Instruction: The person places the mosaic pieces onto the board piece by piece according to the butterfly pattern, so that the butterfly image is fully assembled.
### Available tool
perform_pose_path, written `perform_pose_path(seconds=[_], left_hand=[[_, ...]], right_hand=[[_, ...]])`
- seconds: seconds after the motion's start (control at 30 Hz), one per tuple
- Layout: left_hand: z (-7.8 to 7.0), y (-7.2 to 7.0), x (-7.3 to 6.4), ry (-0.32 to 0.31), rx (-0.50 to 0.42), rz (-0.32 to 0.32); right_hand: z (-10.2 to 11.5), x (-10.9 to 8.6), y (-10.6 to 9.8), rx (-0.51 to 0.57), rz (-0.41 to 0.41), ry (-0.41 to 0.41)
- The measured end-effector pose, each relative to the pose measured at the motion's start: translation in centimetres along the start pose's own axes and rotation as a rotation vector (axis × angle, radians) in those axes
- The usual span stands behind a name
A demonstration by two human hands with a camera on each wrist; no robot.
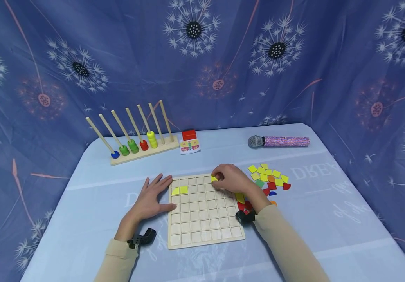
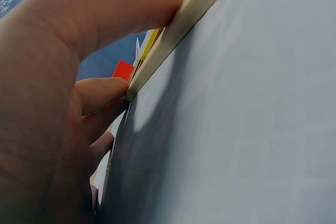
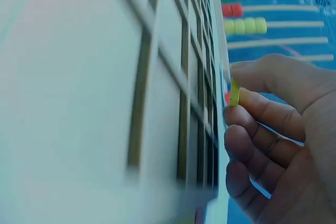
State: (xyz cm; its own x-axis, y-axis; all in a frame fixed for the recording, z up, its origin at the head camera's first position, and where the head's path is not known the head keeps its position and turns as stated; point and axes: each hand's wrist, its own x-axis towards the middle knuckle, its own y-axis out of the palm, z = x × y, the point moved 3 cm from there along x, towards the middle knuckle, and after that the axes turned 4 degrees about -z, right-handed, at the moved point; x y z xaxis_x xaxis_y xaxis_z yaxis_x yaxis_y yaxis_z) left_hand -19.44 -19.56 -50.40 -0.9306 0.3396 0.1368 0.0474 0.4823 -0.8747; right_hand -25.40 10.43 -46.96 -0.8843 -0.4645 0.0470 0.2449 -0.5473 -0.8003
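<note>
A wooden grid board [image 1: 204, 236] lies flat on the table. Two yellow pieces sit in its second row at the left: one with a rounded corner [image 1: 175, 191] and a square tile [image 1: 184, 190]. Fingers spread, my left hand [image 1: 149, 200] rests along the board's left side, its thumb touching the edge. In the left wrist view the thumb [image 2: 121, 11] lies on the wooden rim. My right hand [image 1: 231, 178] pinches a small yellow tile [image 3: 235, 94] between thumb and fingers, over the board's upper right part. The tile's full outline is partly hidden by the fingers.
Right of the board lie loose yellow tiles [image 1: 263, 178], with red, green, orange and blue pieces, some behind the right forearm. At the back stand a peg abacus [image 1: 142, 152], a red block [image 1: 189, 135] with a pattern card [image 1: 189, 147], and a glittery microphone [image 1: 283, 141].
</note>
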Motion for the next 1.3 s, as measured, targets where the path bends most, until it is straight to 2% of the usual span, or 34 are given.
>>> perform_pose_path(seconds=[0.27,0.6,0.97,1.3], left_hand=[[-0.1,-0.1,-0.1,-0.007,0.006,0.005],[0.0,0.0,-0.1,0.002,0.007,0.0],[0.0,0.2,-0.1,0.0,0.014,0.002],[-0.1,0.0,0.0,0.0,0.011,0.005]], right_hand=[[2.9,1.4,2.3,-0.047,0.062,-0.08],[5.4,1.8,4.2,-0.152,0.104,-0.114],[6.1,1.7,4.8,-0.143,0.119,-0.12],[5.7,1.1,3.6,-0.062,0.097,-0.124]])
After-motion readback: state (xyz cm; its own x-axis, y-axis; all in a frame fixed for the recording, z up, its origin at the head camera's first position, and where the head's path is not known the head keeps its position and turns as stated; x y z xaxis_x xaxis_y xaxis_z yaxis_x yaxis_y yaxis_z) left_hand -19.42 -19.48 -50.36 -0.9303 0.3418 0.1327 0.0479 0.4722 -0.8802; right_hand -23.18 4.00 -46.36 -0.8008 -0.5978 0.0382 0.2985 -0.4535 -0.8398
